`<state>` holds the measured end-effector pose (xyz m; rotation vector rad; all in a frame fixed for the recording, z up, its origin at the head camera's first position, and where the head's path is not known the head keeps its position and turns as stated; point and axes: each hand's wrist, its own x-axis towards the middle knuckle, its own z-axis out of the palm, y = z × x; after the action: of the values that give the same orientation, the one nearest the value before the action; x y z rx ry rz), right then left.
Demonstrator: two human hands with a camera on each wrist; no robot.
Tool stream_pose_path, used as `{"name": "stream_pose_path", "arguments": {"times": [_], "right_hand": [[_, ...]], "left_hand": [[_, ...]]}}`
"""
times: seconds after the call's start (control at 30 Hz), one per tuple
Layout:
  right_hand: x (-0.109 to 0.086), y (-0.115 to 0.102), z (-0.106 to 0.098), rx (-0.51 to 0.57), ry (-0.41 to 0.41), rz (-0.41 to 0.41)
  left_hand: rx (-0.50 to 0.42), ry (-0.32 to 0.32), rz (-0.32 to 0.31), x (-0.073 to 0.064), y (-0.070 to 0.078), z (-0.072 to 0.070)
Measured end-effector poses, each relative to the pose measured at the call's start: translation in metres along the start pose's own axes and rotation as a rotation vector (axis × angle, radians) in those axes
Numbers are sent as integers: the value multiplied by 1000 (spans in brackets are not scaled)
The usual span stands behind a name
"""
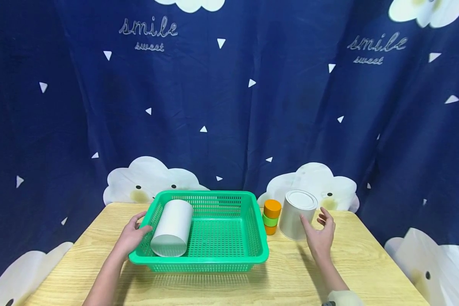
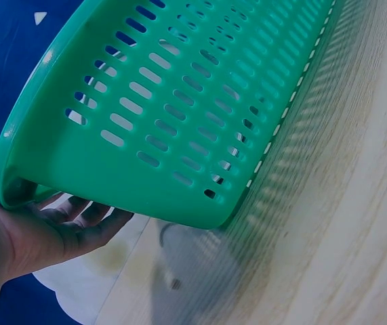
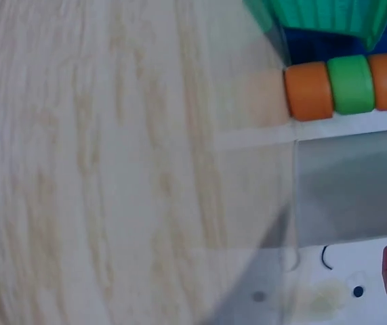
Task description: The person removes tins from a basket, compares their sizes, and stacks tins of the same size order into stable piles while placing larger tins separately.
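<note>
A green plastic basket [image 1: 206,258] with slotted walls stands on the table. My left hand [image 1: 131,236] grips its left rim, the thumb over the edge; in the left wrist view the fingers [image 2: 98,227] lie beneath the rim's outer side. Inside the basket, along its left wall, a white cylinder [image 1: 174,225] lies on its side. To the basket's right, a light grey lidded can [image 1: 296,219] stands upright. My right hand [image 1: 321,238] is at the can's right side, thumb and fingers spread apart, the thumb overlapping the can's front in the head view.
Between basket and can stands a stack of orange and green round pieces [image 1: 270,217], close to both. The wooden table [image 1: 290,276] ends at the back against a dark blue curtain [image 1: 199,106] printed with white clouds and triangles.
</note>
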<state>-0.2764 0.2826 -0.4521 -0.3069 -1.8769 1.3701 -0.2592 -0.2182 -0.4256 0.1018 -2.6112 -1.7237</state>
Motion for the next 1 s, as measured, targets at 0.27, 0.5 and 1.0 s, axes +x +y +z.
{"name": "stream_pose_path", "arguments": {"times": [0.27, 0.5, 1.0], "right_hand": [[-4, -23, -2, 62, -3, -21], [-11, -44, 0, 90, -61, -36], [-30, -105, 24, 109, -275, -6]], "left_hand": [[4, 2, 8, -1, 1, 0], [10, -1, 8, -1, 0, -1], [13, -7, -2, 1, -2, -1]]}}
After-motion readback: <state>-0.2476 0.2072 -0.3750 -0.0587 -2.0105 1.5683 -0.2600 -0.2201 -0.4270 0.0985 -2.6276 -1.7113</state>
